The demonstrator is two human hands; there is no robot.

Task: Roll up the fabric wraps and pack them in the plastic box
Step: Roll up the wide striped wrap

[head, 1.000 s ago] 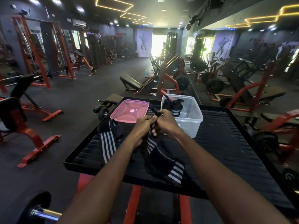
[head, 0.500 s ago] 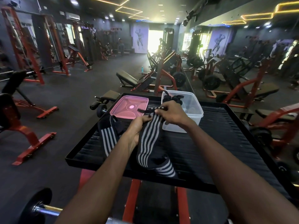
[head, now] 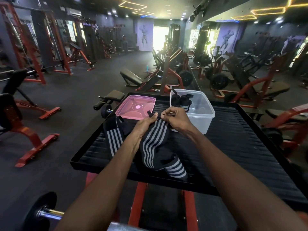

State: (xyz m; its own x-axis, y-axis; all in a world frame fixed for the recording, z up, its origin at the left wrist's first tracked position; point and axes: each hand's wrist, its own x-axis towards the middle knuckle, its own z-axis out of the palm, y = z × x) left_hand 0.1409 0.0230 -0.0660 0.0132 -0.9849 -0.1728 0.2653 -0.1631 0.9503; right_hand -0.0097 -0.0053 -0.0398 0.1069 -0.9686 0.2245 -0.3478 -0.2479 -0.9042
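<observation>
1. Here, a black ribbed platform (head: 233, 147) with a raised rim, carried on red steel supports (head: 138, 202), inside a dim gym with dark rubber flooring (head: 70, 97).
2. On the far part of the platform: a clear plastic box (head: 200, 119), open, holding two rolled black wraps (head: 180, 101) at its left end; just to its left, a pink lid (head: 135, 106) lying flat.
3. In front of the box, held above the platform: a black wrap with grey stripes (head: 155, 139), far end pinched between both hands, rest trailing down to a folded heap near the platform's near rim.
4. Left hand (head: 146, 124) gripping the wrap's left edge, thumb on top; right hand (head: 175, 117) with fingers curled, pinching the end at its thin black loop.
5. Left of the hands, a second striped wrap (head: 113, 135) lying loose on the ribs.
6. Around: red-framed racks and benches (head: 30, 47) at left, plate-loaded machines at right, yellow ceiling light strips (head: 266, 10), a bright doorway (head: 160, 37) at the far end, a barbell plate and chrome sleeve (head: 41, 212) at lower left.
</observation>
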